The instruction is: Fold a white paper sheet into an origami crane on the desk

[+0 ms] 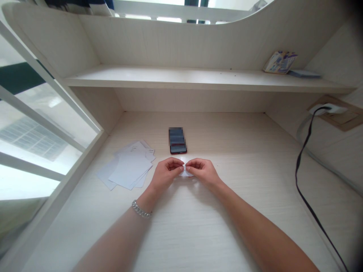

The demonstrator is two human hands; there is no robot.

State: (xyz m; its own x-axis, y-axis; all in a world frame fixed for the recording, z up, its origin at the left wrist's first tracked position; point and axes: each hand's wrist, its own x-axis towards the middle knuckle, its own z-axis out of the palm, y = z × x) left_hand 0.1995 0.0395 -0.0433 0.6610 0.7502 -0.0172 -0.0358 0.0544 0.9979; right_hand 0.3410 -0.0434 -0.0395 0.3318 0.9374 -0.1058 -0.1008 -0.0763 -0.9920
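Note:
A small piece of white paper (pixel 185 173) is pinched between both hands just above the desk, and it looks folded. My left hand (pixel 169 170), with a silver chain bracelet (pixel 141 210) at the wrist, grips its left side between thumb and fingers. Its right side is held the same way by my right hand (pixel 202 170). The fingers hide much of the paper. Just beyond the hands lies a phone (pixel 177 140), its screen blurred out. Left of my left hand, several loose white sheets (pixel 130 166) overlap in a pile.
The pale wooden desk (pixel 227 234) sits under a shelf (pixel 181 77) bearing a small printed packet (pixel 280 62) and a flat bluish item (pixel 304 73). At right, a black cable (pixel 297 166) runs from a wall socket (pixel 351 115). White rails (pixel 42 128) border the left side.

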